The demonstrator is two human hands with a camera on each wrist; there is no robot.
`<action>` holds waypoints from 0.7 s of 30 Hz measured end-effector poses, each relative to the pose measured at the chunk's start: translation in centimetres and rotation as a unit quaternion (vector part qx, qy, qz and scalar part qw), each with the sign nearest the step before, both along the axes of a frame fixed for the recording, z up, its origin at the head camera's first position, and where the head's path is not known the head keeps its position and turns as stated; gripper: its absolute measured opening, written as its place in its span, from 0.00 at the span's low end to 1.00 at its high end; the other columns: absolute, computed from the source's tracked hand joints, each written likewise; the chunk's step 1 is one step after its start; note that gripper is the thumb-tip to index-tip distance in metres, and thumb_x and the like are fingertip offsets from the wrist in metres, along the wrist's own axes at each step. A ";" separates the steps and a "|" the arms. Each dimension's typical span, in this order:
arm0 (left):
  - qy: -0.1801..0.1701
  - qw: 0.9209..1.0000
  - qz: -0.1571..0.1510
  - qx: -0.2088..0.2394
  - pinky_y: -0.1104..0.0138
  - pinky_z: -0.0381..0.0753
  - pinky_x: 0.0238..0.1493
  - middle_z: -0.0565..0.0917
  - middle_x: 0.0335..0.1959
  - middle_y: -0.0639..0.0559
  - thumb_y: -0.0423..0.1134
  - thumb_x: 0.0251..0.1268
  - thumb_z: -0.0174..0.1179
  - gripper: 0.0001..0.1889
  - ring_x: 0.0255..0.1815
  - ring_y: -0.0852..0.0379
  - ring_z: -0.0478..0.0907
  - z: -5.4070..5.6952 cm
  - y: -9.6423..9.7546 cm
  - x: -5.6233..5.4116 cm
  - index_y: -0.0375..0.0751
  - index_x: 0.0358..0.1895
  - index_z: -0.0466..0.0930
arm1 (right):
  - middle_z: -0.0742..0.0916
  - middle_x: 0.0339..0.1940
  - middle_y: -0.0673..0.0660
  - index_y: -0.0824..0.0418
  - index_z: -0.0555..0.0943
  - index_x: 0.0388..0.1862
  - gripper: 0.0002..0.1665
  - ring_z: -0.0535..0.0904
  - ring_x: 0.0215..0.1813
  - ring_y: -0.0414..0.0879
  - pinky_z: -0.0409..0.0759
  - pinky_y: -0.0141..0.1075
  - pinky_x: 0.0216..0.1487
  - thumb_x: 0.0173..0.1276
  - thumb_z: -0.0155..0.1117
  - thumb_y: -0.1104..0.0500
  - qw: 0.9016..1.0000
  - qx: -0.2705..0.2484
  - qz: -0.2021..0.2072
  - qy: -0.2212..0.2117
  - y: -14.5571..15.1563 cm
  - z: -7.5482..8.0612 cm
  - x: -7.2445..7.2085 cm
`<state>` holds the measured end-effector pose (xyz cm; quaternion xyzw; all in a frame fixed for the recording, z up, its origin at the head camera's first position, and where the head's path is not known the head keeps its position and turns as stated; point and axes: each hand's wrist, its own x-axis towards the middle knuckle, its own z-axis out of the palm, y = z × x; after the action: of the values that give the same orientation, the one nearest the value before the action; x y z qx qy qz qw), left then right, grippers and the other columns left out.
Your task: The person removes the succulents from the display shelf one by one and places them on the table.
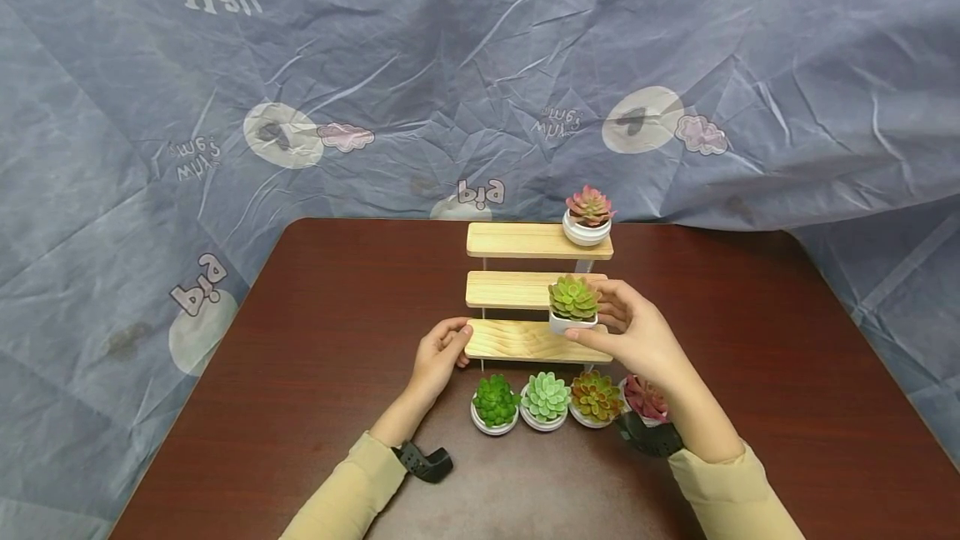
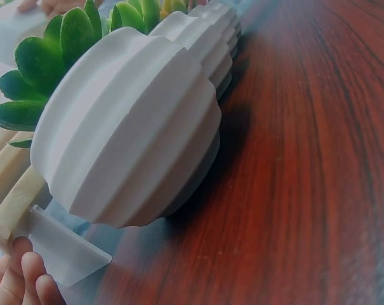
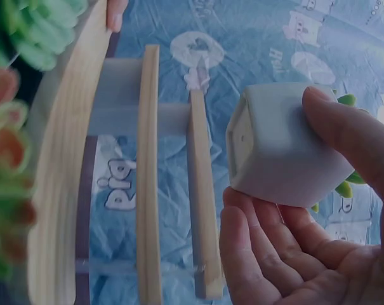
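My right hand point(image 1: 637, 332) pinches the white angular pot of a green succulent point(image 1: 573, 298) between thumb and fingers. In the right wrist view the pot point(image 3: 287, 146) is tilted, its underside facing the shelves. My left hand point(image 1: 442, 352) grips the left end of the lowest board of a three-tier wooden shelf stand point(image 1: 517, 340), thumb on top. In the left wrist view, curled fingers point(image 2: 33, 273) show by the board's end and a clear support point(image 2: 68, 248). A pink succulent in a round white pot point(image 1: 587, 219) stands at the right end of the top board.
In front of the stand is a row of potted succulents: dark green point(image 1: 495, 402), pale green point(image 1: 546, 398), orange-green point(image 1: 596, 398) and dark red point(image 1: 645, 398), the last partly hidden by my right wrist. Everything is on a brown wooden table point(image 1: 360, 290), with a blue patterned cloth point(image 1: 420, 107) behind.
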<state>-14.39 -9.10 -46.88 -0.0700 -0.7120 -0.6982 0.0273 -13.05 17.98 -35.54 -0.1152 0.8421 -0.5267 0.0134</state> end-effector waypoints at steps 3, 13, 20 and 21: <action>0.002 1.000 0.000 0.000 0.67 0.76 0.23 0.76 0.20 0.51 0.33 0.70 0.53 0.14 0.19 0.55 0.73 0.0 0.0 0.0 0.26 0.51 0.75 | 0.78 0.54 0.61 0.64 0.68 0.60 0.38 0.76 0.55 0.54 0.72 0.47 0.57 0.54 0.75 0.54 1.000 0.026 -0.012 0.002 0.9 -0.3 0.4; -0.002 1.000 0.004 -0.009 0.65 0.77 0.24 0.75 0.19 0.50 0.33 0.70 0.53 0.14 0.20 0.50 0.73 0.1 0.0 0.1 0.27 0.51 0.75 | 0.78 0.55 0.61 0.64 0.68 0.60 0.37 0.74 0.57 0.57 0.72 0.46 0.58 0.55 0.73 0.54 0.998 0.052 -0.023 -0.005 3.4 -1.1 1.1; -0.005 1.000 0.001 -0.007 0.66 0.76 0.24 0.75 0.19 0.49 0.33 0.70 0.53 0.14 0.20 0.52 0.73 0.1 0.0 0.1 0.26 0.52 0.75 | 0.76 0.57 0.59 0.64 0.70 0.57 0.33 0.77 0.54 0.48 0.72 0.24 0.50 0.55 0.74 0.59 0.999 0.041 -0.011 0.008 4.8 -1.9 1.3; -0.005 1.000 0.001 -0.006 0.66 0.76 0.24 0.75 0.20 0.49 0.33 0.70 0.53 0.14 0.20 0.52 0.73 0.1 0.0 0.1 0.26 0.52 0.75 | 0.77 0.57 0.59 0.64 0.70 0.56 0.32 0.77 0.53 0.44 0.73 0.23 0.49 0.55 0.74 0.60 0.999 0.037 -0.008 0.012 5.0 -2.0 1.3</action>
<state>-14.26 -9.12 -46.75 -0.0665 -0.7162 -0.6944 0.0240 -11.79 22.97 -37.58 -0.1143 0.8619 -0.4940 0.0036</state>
